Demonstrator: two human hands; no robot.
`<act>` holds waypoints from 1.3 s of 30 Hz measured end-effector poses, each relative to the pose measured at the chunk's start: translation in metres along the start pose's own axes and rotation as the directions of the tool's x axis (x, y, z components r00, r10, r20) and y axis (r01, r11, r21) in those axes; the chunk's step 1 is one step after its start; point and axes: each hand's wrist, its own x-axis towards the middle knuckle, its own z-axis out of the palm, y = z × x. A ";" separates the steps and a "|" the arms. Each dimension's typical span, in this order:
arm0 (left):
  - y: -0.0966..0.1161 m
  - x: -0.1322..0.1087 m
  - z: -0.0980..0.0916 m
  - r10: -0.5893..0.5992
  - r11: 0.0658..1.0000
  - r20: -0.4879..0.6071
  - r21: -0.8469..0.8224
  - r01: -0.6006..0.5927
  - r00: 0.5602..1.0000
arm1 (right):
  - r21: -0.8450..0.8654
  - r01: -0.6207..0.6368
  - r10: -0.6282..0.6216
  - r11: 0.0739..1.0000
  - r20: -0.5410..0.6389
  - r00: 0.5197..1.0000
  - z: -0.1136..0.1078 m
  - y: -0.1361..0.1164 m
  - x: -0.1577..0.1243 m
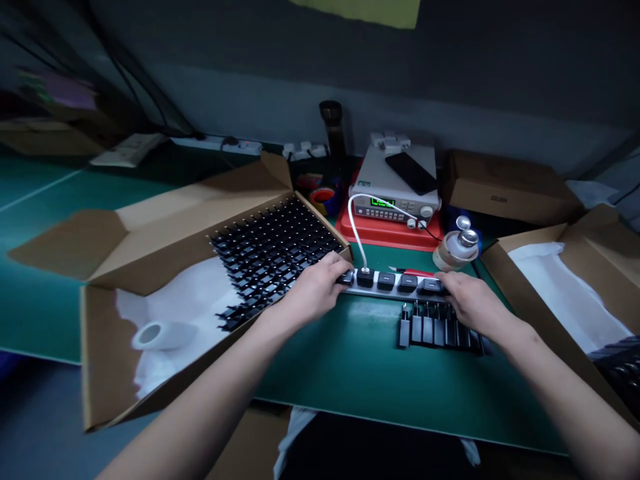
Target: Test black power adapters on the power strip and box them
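A white power strip [350,289] lies across the green table with several black chargers plugged into it. My left hand [316,288] is closed at the strip's left end, fingers and thumb around a black charger [345,277]. At the other end, my right hand [469,300] is closed beside the last visible charger [431,286]; its fingers hide whatever they grip. A white cable [351,220] rises from a plugged charger [365,277]. Just in front of the strip, a row of loose black chargers [427,328] lies with pins pointing away, partly under my right hand.
An open carton [87,353] on the left holds rows of black chargers. Another open carton [537,347] stands at right. Behind the strip are a test instrument [367,190] on a red tray [350,230], a dispenser bottle [456,252] and a red-handled tool [419,272].
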 end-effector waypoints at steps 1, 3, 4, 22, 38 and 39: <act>0.001 -0.001 -0.005 0.003 0.999 0.018 -0.036 -0.003 1.000 | 0.014 0.008 -0.007 1.000 -0.023 1.000 0.000 0.000 0.000; 0.004 -0.003 -0.010 0.002 0.993 0.056 -0.116 0.005 0.998 | 0.073 0.037 -0.031 0.997 -0.074 0.997 -0.005 -0.003 0.003; 0.006 -0.003 -0.009 0.008 0.988 0.069 -0.152 0.003 0.998 | 0.113 0.064 -0.051 0.992 -0.114 0.992 -0.010 -0.007 0.008; 0.009 0.013 0.031 -0.088 0.870 0.049 -0.483 0.101 0.995 | 0.593 0.291 0.053 0.751 -0.493 0.868 -0.018 -0.074 0.084; -0.062 -0.114 -0.077 -0.403 0.698 -0.251 -0.706 0.118 0.880 | 0.202 0.249 -0.178 0.947 -0.315 0.932 -0.002 -0.068 0.084; -0.078 -0.119 -0.087 -0.501 0.743 -0.266 -0.620 0.252 0.824 | 0.218 0.241 -0.169 0.946 -0.305 0.937 -0.003 -0.067 0.084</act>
